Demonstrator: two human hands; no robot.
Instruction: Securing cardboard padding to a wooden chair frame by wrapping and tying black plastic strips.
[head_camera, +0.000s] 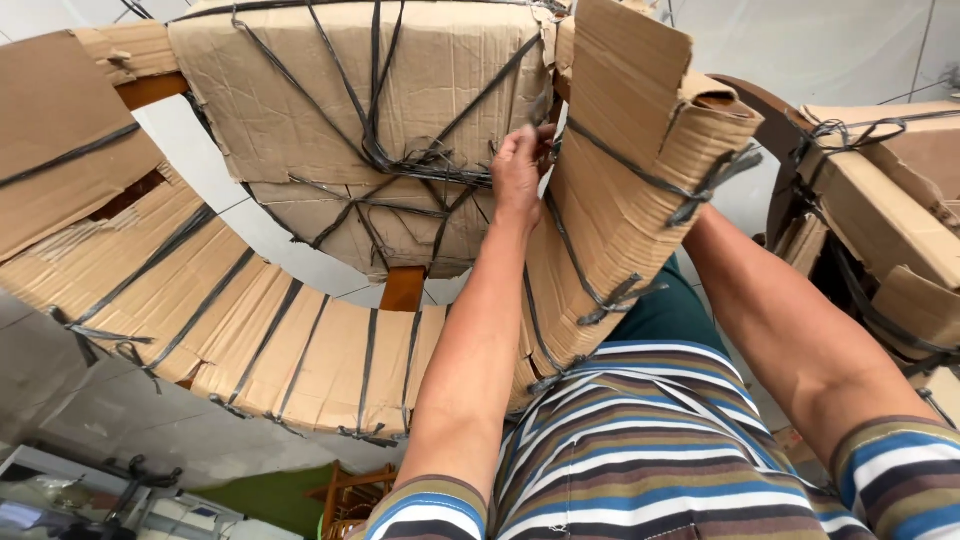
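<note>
My left hand (518, 172) is closed, fingers pinching the black straps (420, 160) knotted over the cardboard-wrapped seat (330, 70); the knot lies just left of it. My right hand is hidden behind the wrapped curved arm (620, 200), right of the knot; I cannot tell its grip.

Cardboard wraps (300, 360) + straps (400, 160) crowd hand (518, 170) — gaps narrow.
</note>
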